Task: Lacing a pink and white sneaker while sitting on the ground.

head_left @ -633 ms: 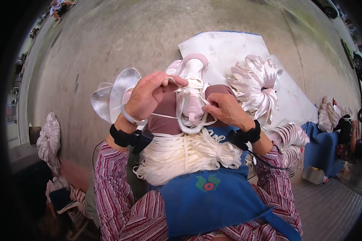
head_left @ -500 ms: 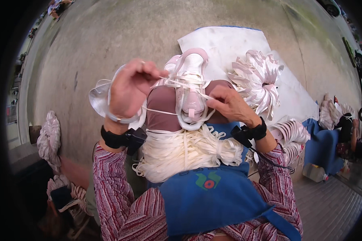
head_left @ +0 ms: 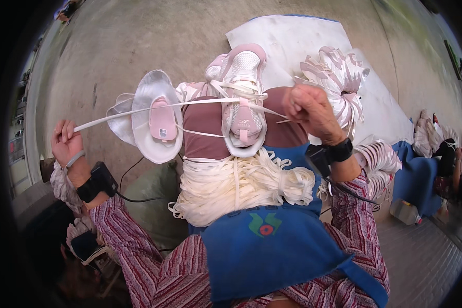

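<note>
A pink and white sneaker lies across my brown-clad lap, its tongue and heel opening toward me. A flat white shoelace crosses its tongue and stretches far to the left. My left hand is closed on that end of the lace, well out from the shoe. My right hand is curled into a fist just right of the shoe, at the other stretch of lace. Its fingertips are partly hidden. A thick bundle of cream laces lies on my lap between the shoe and the blue apron.
Left of my lap is a white, open shoe-like piece with a pink inner patch. A ring of pink and white shoe parts lies on a white sheet ahead right. More stacked parts and a plastic jug stand at right.
My left hand has swung out left and down, drawing the lace long and taut. My right hand has moved right and slightly up, away from the shoe.
</note>
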